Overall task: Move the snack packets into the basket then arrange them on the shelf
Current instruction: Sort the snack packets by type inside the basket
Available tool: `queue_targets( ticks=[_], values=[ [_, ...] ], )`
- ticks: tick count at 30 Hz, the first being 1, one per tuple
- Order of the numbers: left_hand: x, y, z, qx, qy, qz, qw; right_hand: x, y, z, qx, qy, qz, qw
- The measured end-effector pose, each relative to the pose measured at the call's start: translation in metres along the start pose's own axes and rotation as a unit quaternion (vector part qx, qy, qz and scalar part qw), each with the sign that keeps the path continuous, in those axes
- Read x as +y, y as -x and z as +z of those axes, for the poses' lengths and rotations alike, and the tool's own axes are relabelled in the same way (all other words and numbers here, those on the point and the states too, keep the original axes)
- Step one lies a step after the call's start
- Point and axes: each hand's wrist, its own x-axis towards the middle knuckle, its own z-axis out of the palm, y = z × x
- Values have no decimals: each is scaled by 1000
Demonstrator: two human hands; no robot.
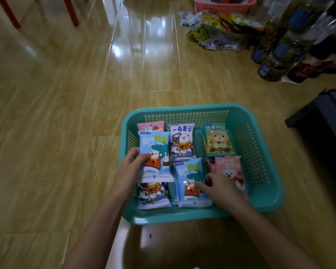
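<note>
A teal basket [268, 200] sits on the wooden floor [66, 113] and holds several snack packets laid flat. The left hand [133, 164] pinches the left edge of a blue packet [155, 152], thumb on its face; that packet overlaps a white packet [153, 195] below it. The right hand [219, 186] rests on a second blue packet [190, 183], fingers loosely spread and gripping nothing. A pink packet [229, 169] lies just beside that hand. A green packet [218, 140] occupies the far right corner.
</note>
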Motion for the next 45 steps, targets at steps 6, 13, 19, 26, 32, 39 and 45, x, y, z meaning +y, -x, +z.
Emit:
queue_targets(
  ticks=[6,13,19,26,32,39,45],
  values=[
    [-10,12,17,-93,-50,14,994,-7,-1,-23,29,118,-2,993],
    [-51,17,48,-146,-92,-68,983,-1,-12,-67,131,-29,-3,991],
    [-60,16,62,-22,-447,68,892,-10,-24,-60,141,-40,-37,989],
    [-25,15,58,37,-563,137,814,-31,-46,-42,138,-40,-50,988],
    [-1,-43,25,144,-470,122,862,-56,-75,-28,137,6,-25,990],
    [2,-71,20,109,-502,32,858,-61,-95,-22,120,-9,29,992],
    [5,-72,27,81,-454,-3,887,-59,-101,-18,101,-55,44,992]
  ],
)
